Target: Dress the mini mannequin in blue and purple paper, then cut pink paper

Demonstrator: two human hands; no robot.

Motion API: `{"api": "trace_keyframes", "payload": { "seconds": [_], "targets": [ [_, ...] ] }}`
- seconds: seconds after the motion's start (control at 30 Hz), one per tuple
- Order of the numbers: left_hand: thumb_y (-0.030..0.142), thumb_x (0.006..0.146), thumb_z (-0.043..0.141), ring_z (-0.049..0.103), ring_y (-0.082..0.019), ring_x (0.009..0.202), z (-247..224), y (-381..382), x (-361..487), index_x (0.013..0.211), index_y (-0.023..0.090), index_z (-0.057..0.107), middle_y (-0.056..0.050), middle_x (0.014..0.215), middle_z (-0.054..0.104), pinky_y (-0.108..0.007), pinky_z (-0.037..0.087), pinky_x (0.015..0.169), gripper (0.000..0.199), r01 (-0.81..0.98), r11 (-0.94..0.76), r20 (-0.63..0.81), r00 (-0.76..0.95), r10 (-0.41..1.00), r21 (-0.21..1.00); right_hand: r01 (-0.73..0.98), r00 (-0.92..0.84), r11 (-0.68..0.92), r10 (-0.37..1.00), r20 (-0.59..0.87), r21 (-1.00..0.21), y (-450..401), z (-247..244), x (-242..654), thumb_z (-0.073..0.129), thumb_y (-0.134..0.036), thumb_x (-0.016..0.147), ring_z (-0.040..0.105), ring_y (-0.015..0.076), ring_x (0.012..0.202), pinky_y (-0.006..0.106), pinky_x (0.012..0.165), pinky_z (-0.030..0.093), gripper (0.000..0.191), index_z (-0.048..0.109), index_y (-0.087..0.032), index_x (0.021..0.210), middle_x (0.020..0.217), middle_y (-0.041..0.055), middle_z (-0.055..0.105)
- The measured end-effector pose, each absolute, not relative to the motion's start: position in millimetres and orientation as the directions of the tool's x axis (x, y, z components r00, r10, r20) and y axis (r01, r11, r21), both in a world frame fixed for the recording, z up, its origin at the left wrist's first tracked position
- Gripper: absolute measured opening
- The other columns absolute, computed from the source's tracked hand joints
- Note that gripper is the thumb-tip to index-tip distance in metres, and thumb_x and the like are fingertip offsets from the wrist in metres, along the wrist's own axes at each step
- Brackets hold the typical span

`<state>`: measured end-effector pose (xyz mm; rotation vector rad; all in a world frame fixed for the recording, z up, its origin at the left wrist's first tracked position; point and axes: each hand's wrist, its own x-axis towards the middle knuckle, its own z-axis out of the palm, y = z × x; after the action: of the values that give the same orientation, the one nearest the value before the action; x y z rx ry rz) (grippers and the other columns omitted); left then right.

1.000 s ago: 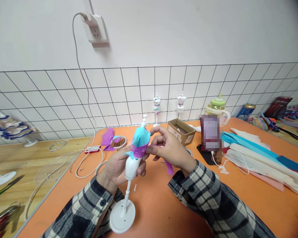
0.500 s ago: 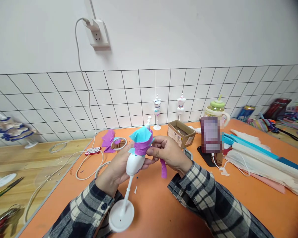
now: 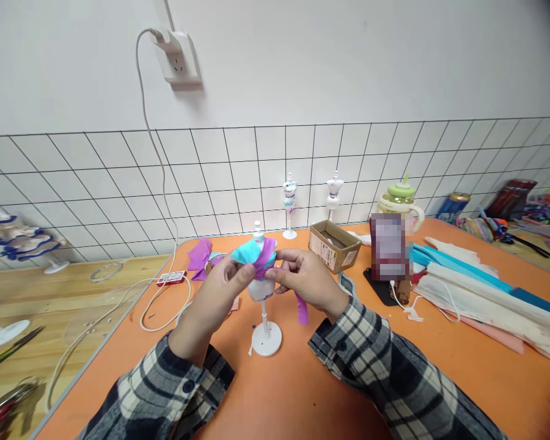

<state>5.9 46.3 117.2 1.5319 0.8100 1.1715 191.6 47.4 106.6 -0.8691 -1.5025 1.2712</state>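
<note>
A small white dress form (image 3: 260,291) stands upright on its round base, its upper part wrapped in blue crepe paper (image 3: 247,252) and a purple crepe paper strip (image 3: 266,252). My left hand (image 3: 213,293) is at the left of the bust, thumb pressed on the wrapped paper and fingers partly hidden behind it. From the right, my right hand (image 3: 311,281) pinches the purple strip at the waist. The strip's loose tail hangs below that hand.
Behind are two more dress forms (image 3: 290,201), a cardboard box (image 3: 334,245) and a lidded cup (image 3: 401,198). A phone (image 3: 388,247) leans at the right beside crepe paper strips (image 3: 476,293). Purple paper scraps (image 3: 200,255) and a white cable (image 3: 162,183) lie left.
The dress form has gone from tilted in my left hand to upright on the table. My left hand has shifted from beneath it up to the paper. My right hand barely moved.
</note>
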Motion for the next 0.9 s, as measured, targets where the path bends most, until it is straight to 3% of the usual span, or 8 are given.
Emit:
{"api": "trace_keyframes", "payload": {
  "seconds": [0.17,0.4,0.67,0.9],
  "targets": [
    [0.049,0.085,0.065,0.066,-0.025,0.09,117,46,5,0.12,0.017,0.065,-0.009,0.104,0.072,-0.033,0.052,0.076,0.046,0.073,-0.28,0.248,0.291,0.924,0.957,0.03,-0.251,0.285,0.93,0.268,-0.958,48,105,191,0.078,-0.042,0.071,0.05,0.0097,0.053,0.026,0.059,0.049,0.039,0.07,-0.018,0.1,0.054,-0.0077,0.043],
    [0.045,0.079,0.074,0.065,-0.024,0.094,115,52,9,0.12,0.02,0.062,-0.01,0.112,0.069,-0.03,0.052,0.076,0.05,-0.046,-0.319,0.316,0.324,0.892,0.947,0.093,-0.193,0.292,0.943,0.271,-0.952,47,107,189,0.075,-0.044,0.072,0.05,0.0111,0.054,0.025,0.053,0.04,0.044,0.068,-0.016,0.105,0.056,-0.0057,0.049],
    [0.048,0.079,0.071,0.06,-0.018,0.07,107,59,12,0.084,0.017,0.068,-0.002,0.076,0.066,-0.028,0.047,0.066,0.032,0.148,-0.363,0.322,0.245,0.914,0.92,0.152,-0.152,0.285,0.953,0.262,-0.946,53,102,192,0.074,-0.043,0.073,0.053,0.0127,0.056,0.026,0.054,0.041,0.04,0.068,-0.017,0.103,0.055,-0.0053,0.051],
    [0.045,0.084,0.067,0.061,-0.019,0.08,103,64,5,0.104,0.018,0.071,-0.004,0.088,0.071,-0.028,0.047,0.073,0.034,0.119,-0.344,0.294,0.309,0.905,0.932,-0.006,-0.301,0.239,0.926,0.23,-0.971,59,104,203,0.071,-0.036,0.077,0.061,0.0133,0.071,0.03,0.071,0.051,0.034,0.071,-0.015,0.104,0.076,0.0022,0.067]
  ]
}}
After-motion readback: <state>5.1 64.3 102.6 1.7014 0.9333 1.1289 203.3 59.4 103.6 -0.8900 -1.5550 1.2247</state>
